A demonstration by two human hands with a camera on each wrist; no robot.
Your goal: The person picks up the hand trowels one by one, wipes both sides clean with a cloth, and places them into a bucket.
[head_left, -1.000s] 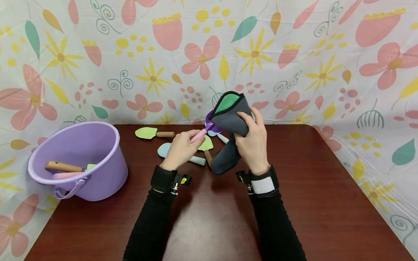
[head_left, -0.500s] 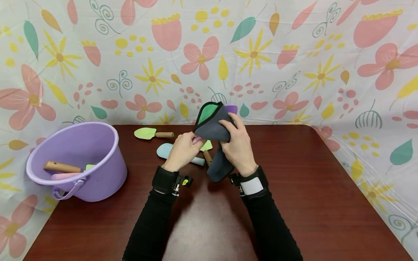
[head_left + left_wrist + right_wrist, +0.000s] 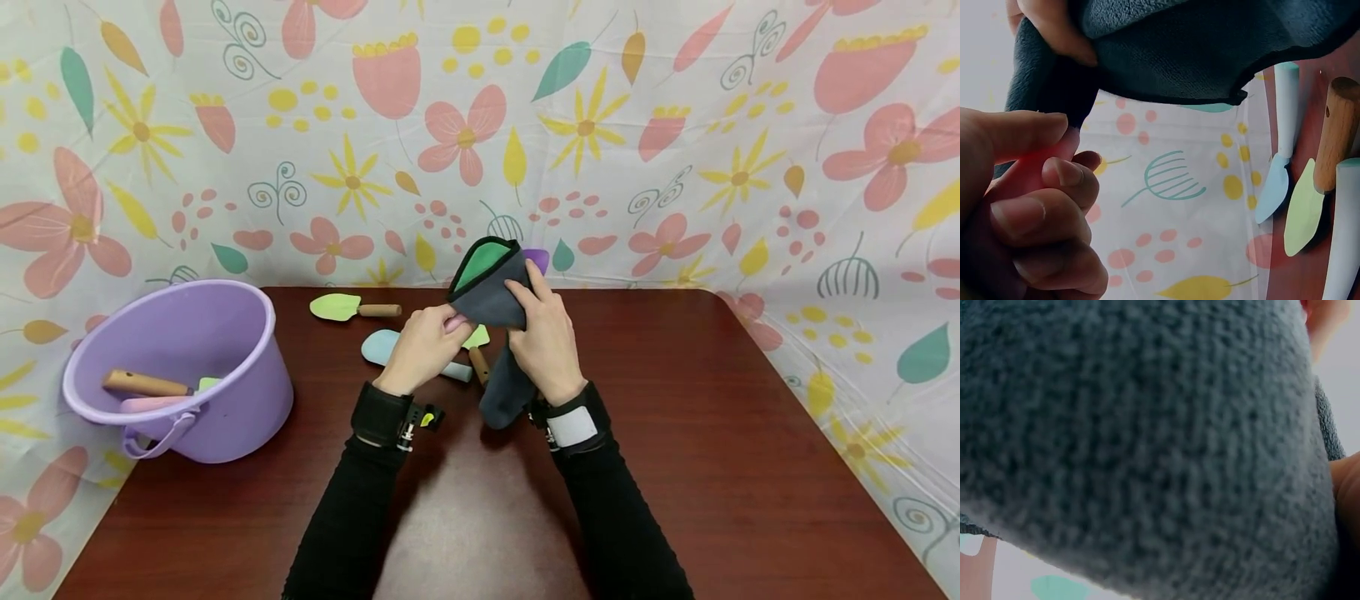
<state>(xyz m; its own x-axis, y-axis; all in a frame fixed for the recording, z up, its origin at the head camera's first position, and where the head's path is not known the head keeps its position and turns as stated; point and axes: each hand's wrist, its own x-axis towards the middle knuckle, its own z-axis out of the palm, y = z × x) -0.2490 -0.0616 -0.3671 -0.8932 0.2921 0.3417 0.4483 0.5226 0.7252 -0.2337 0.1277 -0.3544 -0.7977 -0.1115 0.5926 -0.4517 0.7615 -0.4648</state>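
My left hand [image 3: 444, 323] grips the pink handle [image 3: 453, 323] of a small purple toy shovel. Its purple blade tip [image 3: 537, 258] pokes out behind a grey cloth [image 3: 491, 293] with a green lining. My right hand [image 3: 528, 304] holds that cloth wrapped over the blade, above the dark wooden table [image 3: 712, 433]. In the left wrist view my fingers [image 3: 1041, 200] curl under the cloth [image 3: 1197, 44]. In the right wrist view the cloth [image 3: 1147, 444] fills nearly everything.
A purple bucket [image 3: 225, 392] at the left holds a wooden-handled tool [image 3: 146, 384] and a pink handle. A green shovel [image 3: 352, 308], a pale blue tool [image 3: 378, 345] and another green shovel [image 3: 477, 343] lie behind my hands. A flowered sheet backs the table.
Both hands dropped lower and shifted left with the cloth. The cloth slid over the purple blade, which showed at the cloth's left before and now only peeks out at its upper right.
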